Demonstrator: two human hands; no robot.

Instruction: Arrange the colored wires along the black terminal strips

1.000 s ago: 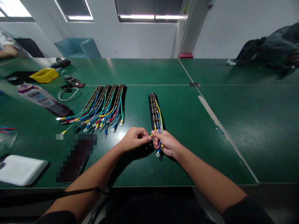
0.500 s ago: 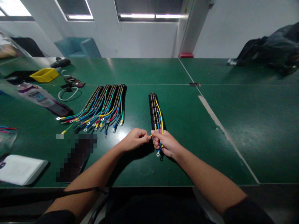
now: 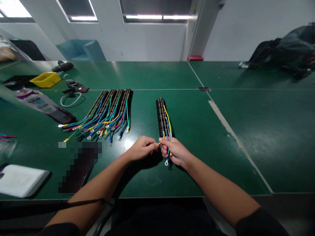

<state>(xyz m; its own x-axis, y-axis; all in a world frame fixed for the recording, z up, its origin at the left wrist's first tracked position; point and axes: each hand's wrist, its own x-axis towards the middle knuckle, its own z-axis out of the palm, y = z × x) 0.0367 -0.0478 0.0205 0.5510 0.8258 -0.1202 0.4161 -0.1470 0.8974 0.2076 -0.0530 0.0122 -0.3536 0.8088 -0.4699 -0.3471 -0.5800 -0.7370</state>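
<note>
A black terminal block strip point(image 3: 161, 114) with brass-coloured metal parts lies lengthwise in front of me. Yellow, blue and red wires run from it toward me. My right hand point(image 3: 174, 150) is closed around the bundle of wires point(image 3: 169, 129) just below the strip's near end. A ring lug point(image 3: 166, 162) with a blue sleeve sticks out beneath that hand. My left hand point(image 3: 144, 148) pinches the end of a short yellow wire point(image 3: 162, 137) that bends to the left; its tip is hidden in the fingers.
Several similar wired terminal strips point(image 3: 113, 103) lie side by side to the left, lugs toward me. Further left are a bottle point(image 3: 44, 105), a yellow tray point(image 3: 46, 79), a white cable point(image 3: 71, 100) and a white box point(image 3: 23, 180). Dark bags point(image 3: 283, 49) sit at the far right.
Both hands keep their grip on the wires with hardly any movement. The view has shifted very slightly.
</note>
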